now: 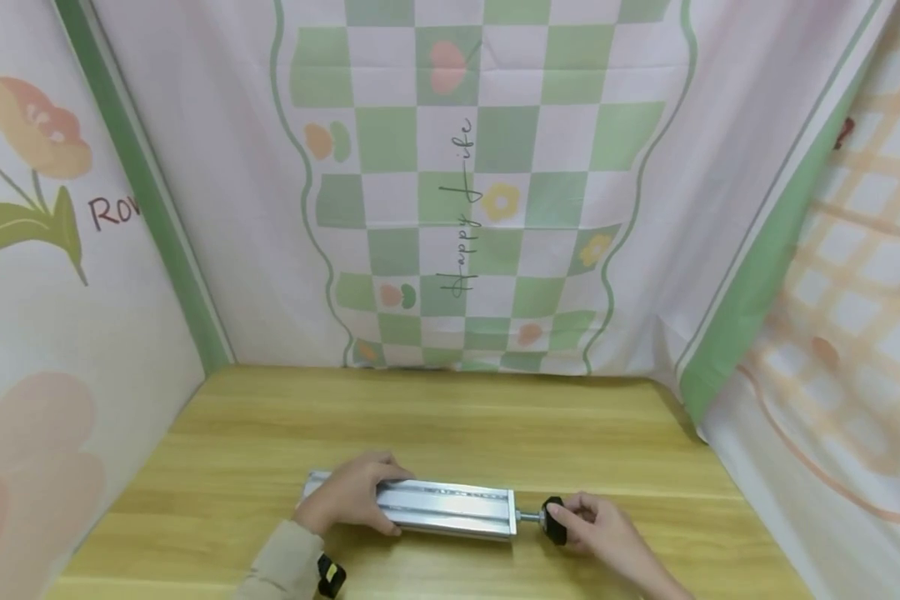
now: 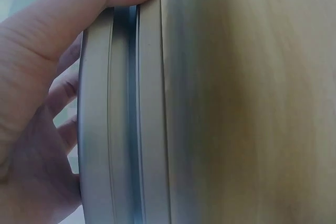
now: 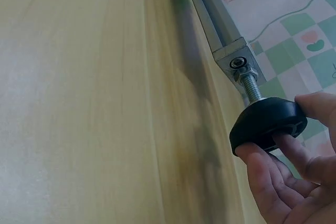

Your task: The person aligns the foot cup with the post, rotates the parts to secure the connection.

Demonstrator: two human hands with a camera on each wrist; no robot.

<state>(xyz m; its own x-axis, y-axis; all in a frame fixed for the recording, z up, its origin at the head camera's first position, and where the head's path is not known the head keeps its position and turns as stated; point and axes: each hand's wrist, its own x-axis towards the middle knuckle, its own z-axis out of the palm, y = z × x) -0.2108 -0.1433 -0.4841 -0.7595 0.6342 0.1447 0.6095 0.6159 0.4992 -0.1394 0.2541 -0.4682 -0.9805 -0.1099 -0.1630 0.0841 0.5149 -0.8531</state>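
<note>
A silver aluminium profile (image 1: pixel 450 507) lies lengthwise across the front of the table, grooves running along it. My left hand (image 1: pixel 356 493) grips it near its left end, thumb on the near side and fingers over the far side. From the profile's right end plate sticks out a threaded bolt (image 3: pixel 250 86) with a nut, carrying a round black levelling foot (image 3: pixel 268 124). With thumb and fingers around its rim, my right hand (image 1: pixel 598 527) holds this foot. In the left wrist view the profile's slotted face (image 2: pixel 126 119) shows close up under the thumb.
The wooden table (image 1: pixel 435 417) carries the work. Printed cloth (image 1: pixel 450 192) hangs behind it, and more cloth hangs at the left and right sides. A black strap piece with a yellow mark (image 1: pixel 332 575) sits beside the left sleeve.
</note>
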